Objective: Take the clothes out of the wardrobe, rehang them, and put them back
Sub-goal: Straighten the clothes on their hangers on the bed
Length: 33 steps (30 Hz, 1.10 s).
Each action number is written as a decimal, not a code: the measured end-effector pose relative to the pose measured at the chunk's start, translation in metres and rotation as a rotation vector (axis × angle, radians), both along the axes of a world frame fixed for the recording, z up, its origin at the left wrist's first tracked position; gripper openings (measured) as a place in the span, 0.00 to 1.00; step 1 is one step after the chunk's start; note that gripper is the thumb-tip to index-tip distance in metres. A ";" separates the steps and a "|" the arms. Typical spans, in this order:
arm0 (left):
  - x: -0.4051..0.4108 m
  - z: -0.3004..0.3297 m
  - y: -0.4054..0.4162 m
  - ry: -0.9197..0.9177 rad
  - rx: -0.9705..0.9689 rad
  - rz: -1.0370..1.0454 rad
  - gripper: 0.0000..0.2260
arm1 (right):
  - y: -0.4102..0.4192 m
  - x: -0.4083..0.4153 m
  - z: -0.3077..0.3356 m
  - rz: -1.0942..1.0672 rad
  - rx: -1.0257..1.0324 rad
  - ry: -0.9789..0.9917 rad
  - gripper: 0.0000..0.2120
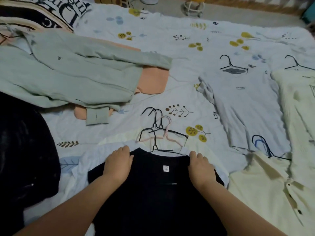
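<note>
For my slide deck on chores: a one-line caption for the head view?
Both hands, left hand and right hand, hold a black shirt by its shoulders beside piled hangers on a bed.

Leaf-print bedsheet (170, 40) under everything; lettered blanket (42, 12) at its far-left corner, fan base (193, 7) beyond far edge.
</note>
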<state>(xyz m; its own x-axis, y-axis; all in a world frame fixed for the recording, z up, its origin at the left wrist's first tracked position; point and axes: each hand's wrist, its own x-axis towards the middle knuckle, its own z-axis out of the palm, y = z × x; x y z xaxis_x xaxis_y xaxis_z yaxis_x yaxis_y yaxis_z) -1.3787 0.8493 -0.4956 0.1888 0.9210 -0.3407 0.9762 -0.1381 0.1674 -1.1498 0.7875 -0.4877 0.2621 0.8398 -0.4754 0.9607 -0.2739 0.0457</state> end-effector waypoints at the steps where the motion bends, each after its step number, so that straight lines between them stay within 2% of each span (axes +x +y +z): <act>1: -0.002 0.005 -0.001 -0.042 0.016 0.006 0.10 | -0.001 0.001 0.003 0.002 0.003 0.031 0.12; 5: -0.016 0.020 -0.014 -0.120 0.038 -0.035 0.09 | -0.013 0.000 0.024 -0.011 0.085 0.173 0.05; 10: -0.029 0.049 -0.037 -0.153 0.013 0.008 0.10 | -0.037 -0.009 0.065 -0.087 0.306 0.337 0.07; 17: -0.037 0.131 -0.079 -0.307 0.112 0.068 0.08 | -0.079 -0.012 0.131 -0.077 0.531 0.433 0.05; 25: -0.032 0.229 -0.163 -0.419 0.372 0.150 0.12 | -0.152 0.005 0.221 -0.090 0.662 0.640 0.07; 28: -0.027 0.266 -0.191 -0.427 0.472 0.159 0.12 | -0.176 0.014 0.257 -0.032 0.708 0.669 0.02; 33: -0.012 0.323 -0.225 -0.446 0.626 0.169 0.08 | -0.212 0.031 0.313 0.009 0.730 0.639 0.12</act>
